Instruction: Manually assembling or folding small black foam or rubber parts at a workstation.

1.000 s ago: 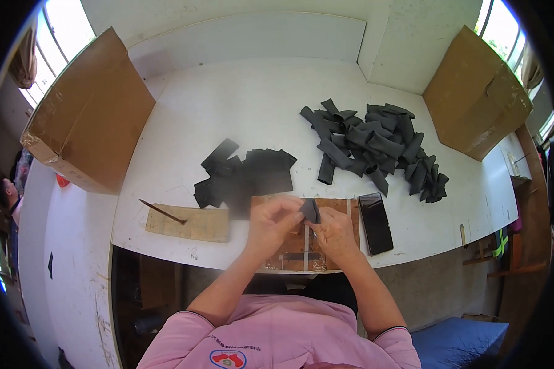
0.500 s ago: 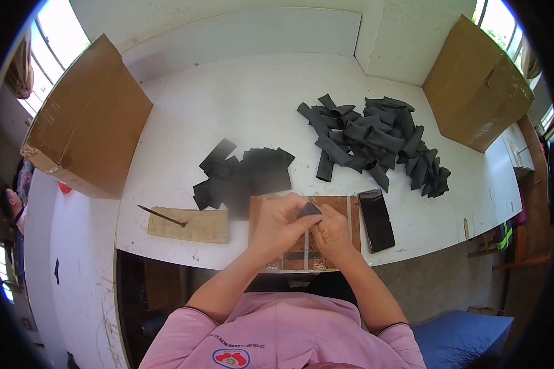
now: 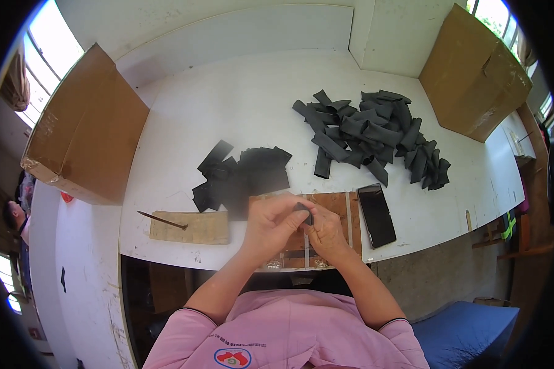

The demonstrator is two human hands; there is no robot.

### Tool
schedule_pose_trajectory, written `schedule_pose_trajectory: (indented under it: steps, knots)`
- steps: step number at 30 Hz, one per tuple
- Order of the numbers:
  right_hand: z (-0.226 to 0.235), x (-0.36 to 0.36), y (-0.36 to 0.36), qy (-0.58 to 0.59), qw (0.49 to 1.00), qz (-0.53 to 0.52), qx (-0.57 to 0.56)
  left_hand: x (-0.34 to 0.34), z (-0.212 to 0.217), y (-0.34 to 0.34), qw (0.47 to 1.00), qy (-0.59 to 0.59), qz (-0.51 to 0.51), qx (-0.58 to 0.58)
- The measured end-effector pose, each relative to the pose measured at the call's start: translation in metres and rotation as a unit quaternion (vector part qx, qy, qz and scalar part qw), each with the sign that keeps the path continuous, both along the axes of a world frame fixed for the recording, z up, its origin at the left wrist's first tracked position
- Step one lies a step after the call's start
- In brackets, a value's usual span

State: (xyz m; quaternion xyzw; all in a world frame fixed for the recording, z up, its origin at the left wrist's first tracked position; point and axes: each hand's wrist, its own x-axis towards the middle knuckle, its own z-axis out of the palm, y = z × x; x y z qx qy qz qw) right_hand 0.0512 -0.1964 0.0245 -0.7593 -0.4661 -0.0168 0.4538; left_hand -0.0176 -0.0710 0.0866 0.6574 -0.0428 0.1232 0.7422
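Note:
Between my fingers is a small dark grey piece (image 3: pixel 304 212), rolled or folded, of sheet-like material. My left hand (image 3: pixel 271 222) pinches it from the left, thumb on top. From the right, my right hand (image 3: pixel 328 234) grips the same piece with bent fingers; part of it is hidden by both hands. Under my hands lies a brown board (image 3: pixel 341 206) with pale strips across it. Beyond the board to the left is a pile of flat dark sheets (image 3: pixel 258 169). Farther right lies a heap of dark grey rolled tubes (image 3: pixel 375 132).
A black phone (image 3: pixel 377 215) lies right of the board. To the left, a tan block (image 3: pixel 209 229) carries a brown rod (image 3: pixel 163 219). Cardboard boxes stand at the table's left (image 3: pixel 83 132) and right (image 3: pixel 474 74). A blue surface (image 3: pixel 468 335) is at lower right; another person (image 3: pixel 15 215) is far left.
The dark piece has turned between my fingers and looks more upright and tightly rolled. Both hands have shifted slightly left. The camera view has also moved a little.

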Motion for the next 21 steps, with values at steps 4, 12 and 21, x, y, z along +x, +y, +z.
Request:
schedule_pose_trajectory:
  steps: [4, 12, 21]
  knots:
    - [0.02, 0.003, 0.0, -0.001, 0.999, -0.016, -0.051, 0.0, 0.0, -0.005, 0.998, -0.021, 0.054, 0.0]
    - [0.046, 0.003, -0.003, -0.049, 0.997, -0.055, 0.003, -0.002, 0.004, -0.009, 0.962, -0.101, 0.12, -0.224]
    - [0.01, 0.002, 0.0, -0.023, 0.999, -0.017, -0.025, -0.005, -0.012, 0.006, 0.981, -0.071, 0.11, -0.146]
